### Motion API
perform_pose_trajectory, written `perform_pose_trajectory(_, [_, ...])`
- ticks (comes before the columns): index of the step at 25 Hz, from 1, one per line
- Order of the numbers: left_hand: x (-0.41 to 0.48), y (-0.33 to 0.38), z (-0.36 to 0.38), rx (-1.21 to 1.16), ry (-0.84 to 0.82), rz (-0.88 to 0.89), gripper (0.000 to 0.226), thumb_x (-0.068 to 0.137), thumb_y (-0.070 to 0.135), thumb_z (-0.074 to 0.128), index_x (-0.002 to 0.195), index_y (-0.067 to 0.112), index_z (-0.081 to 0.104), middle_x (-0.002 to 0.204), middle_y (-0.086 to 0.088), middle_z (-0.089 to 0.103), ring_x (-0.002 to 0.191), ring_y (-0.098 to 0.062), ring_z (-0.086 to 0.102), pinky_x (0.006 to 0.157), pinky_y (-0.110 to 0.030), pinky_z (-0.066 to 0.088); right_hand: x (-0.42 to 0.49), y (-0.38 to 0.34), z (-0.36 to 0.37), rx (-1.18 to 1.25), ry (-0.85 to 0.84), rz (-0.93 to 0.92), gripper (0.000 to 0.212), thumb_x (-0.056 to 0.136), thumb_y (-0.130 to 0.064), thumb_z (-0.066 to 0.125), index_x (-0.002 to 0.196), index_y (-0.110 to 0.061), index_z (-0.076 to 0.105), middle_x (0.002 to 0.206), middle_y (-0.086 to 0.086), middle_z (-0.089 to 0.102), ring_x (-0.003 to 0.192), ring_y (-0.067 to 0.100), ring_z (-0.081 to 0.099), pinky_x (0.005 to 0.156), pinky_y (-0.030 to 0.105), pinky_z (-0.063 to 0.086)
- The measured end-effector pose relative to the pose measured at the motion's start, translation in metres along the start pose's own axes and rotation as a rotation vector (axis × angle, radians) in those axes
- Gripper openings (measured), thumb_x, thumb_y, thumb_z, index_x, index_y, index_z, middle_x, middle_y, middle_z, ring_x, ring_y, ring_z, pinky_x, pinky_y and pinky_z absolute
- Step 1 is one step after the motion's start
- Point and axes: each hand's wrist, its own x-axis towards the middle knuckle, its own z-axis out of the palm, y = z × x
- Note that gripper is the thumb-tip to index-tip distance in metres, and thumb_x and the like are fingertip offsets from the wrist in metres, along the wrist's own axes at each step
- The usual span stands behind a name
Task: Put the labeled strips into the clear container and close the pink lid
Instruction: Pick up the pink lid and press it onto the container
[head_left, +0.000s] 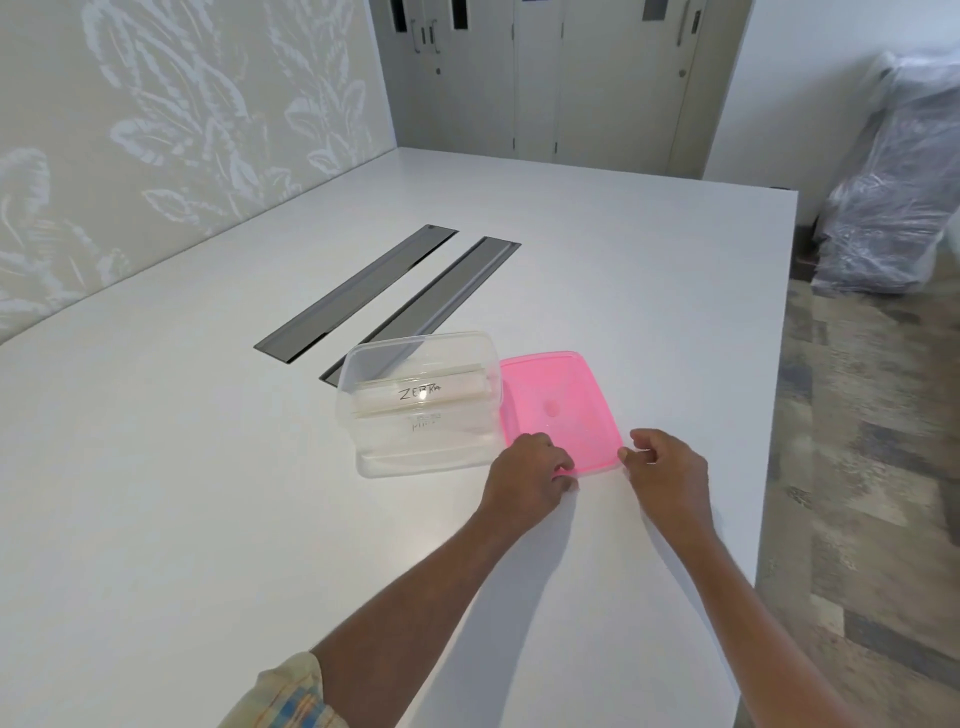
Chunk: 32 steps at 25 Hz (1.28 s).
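Observation:
The clear container (363, 441) stands open on the white table (182, 519). Pale labeled strips (421, 393) lie stacked inside it; the top one reads "ZEBRA". The pink lid (556, 405) lies flat on the table, touching the container's right side. My left hand (527, 478) rests on the lid's near-left corner with fingers curled over its edge. My right hand (667, 465) is at the lid's near-right corner, thumb and fingertips pinching the edge.
Two long grey cable slots (358, 291) run diagonally across the table behind the container. The table's right edge (774, 415) drops to a patterned floor. A plastic-wrapped bundle (893, 197) stands at the far right, cabinets behind.

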Motion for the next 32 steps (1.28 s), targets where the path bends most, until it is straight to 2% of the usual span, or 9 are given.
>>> perform_pose_trajectory(5, [-0.006,0.01,0.003,0.021,0.017,0.028,0.02,0.097,0.023,0.062,0.108,0.026,0.079,0.101,0.004,0.067,0.107,-0.02,0.06,0.083,-0.037,0.053,-0.008,0.012,0.001,0.1,0.012,0.023,0.016,0.096,-0.023,0.07,0.111,-0.022,0.077,0.104,-0.007,0.077,0.097,0.015,0.07,0.091,0.035,0.054])
perform_pose_trajectory(8, [-0.01,0.015,-0.001,-0.02,0.056,0.026,0.018,0.097,0.022,0.061,0.107,0.025,0.077,0.102,0.007,0.067,0.107,-0.018,0.059,0.085,-0.038,0.053,-0.011,0.019,-0.002,0.445,0.085,0.161,0.018,0.101,-0.024,0.062,0.095,-0.026,0.078,0.094,-0.008,0.08,0.094,0.016,0.076,0.093,0.034,0.057])
perform_pose_trajectory(10, [-0.012,0.02,-0.008,-0.038,0.075,0.038,0.015,0.097,0.022,0.062,0.103,0.024,0.076,0.1,0.008,0.066,0.105,-0.016,0.059,0.084,-0.039,0.054,-0.011,0.019,-0.002,0.553,0.13,0.243,0.022,0.102,-0.03,0.06,0.092,-0.027,0.079,0.089,-0.008,0.081,0.089,0.014,0.078,0.092,0.033,0.058])
perform_pose_trajectory(12, [-0.014,0.025,-0.017,-0.048,0.1,0.058,0.012,0.096,0.021,0.063,0.099,0.025,0.073,0.097,0.01,0.064,0.101,-0.014,0.058,0.082,-0.039,0.055,-0.01,0.016,0.0,0.546,0.132,0.267,0.022,0.101,-0.031,0.06,0.091,-0.028,0.079,0.086,-0.007,0.08,0.09,0.016,0.078,0.091,0.033,0.057])
perform_pose_trajectory(16, [-0.017,0.031,-0.039,-0.083,0.21,0.081,0.013,0.093,0.014,0.063,0.093,0.026,0.068,0.092,0.012,0.061,0.096,-0.012,0.057,0.077,-0.038,0.055,-0.009,0.015,-0.002,0.494,0.064,0.263,0.014,0.096,-0.032,0.065,0.091,-0.031,0.078,0.089,-0.007,0.078,0.09,0.018,0.07,0.075,0.028,0.05])
perform_pose_trajectory(21, [-0.023,0.036,-0.074,-0.182,0.387,0.067,0.024,0.089,0.006,0.062,0.092,0.03,0.065,0.091,0.014,0.06,0.091,-0.009,0.059,0.075,-0.033,0.055,0.0,0.001,-0.006,0.623,-0.118,0.328,0.01,0.096,-0.024,0.073,0.103,-0.019,0.077,0.093,0.002,0.073,0.089,0.02,0.066,0.1,0.042,0.055])
perform_pose_trajectory(23, [-0.028,0.039,-0.089,-0.241,0.41,0.065,0.024,0.09,0.005,0.061,0.09,0.029,0.064,0.089,0.014,0.061,0.088,-0.007,0.06,0.075,-0.033,0.056,0.001,-0.01,-0.004,0.786,-0.176,0.317,0.026,0.097,-0.017,0.074,0.121,-0.007,0.071,0.106,0.007,0.072,0.099,0.023,0.069,0.107,0.045,0.054])
perform_pose_trajectory(28, [-0.044,0.044,-0.122,-0.421,0.456,0.081,0.018,0.091,0.002,0.062,0.089,0.02,0.067,0.085,0.015,0.065,0.082,-0.002,0.06,0.073,-0.017,0.047,0.007,-0.04,0.005,1.109,-0.244,0.295,0.039,0.102,-0.007,0.064,0.14,-0.012,0.056,0.126,0.003,0.069,0.123,0.025,0.064,0.108,0.049,0.051])
perform_pose_trajectory(32, [-0.051,0.037,-0.145,-0.495,0.473,0.059,0.02,0.091,-0.001,0.061,0.091,0.017,0.069,0.087,0.011,0.07,0.082,-0.004,0.063,0.074,-0.02,0.051,0.02,-0.056,0.012,1.159,-0.335,0.24,0.042,0.103,-0.008,0.063,0.144,-0.014,0.057,0.139,0.004,0.069,0.129,0.024,0.065,0.105,0.051,0.053])
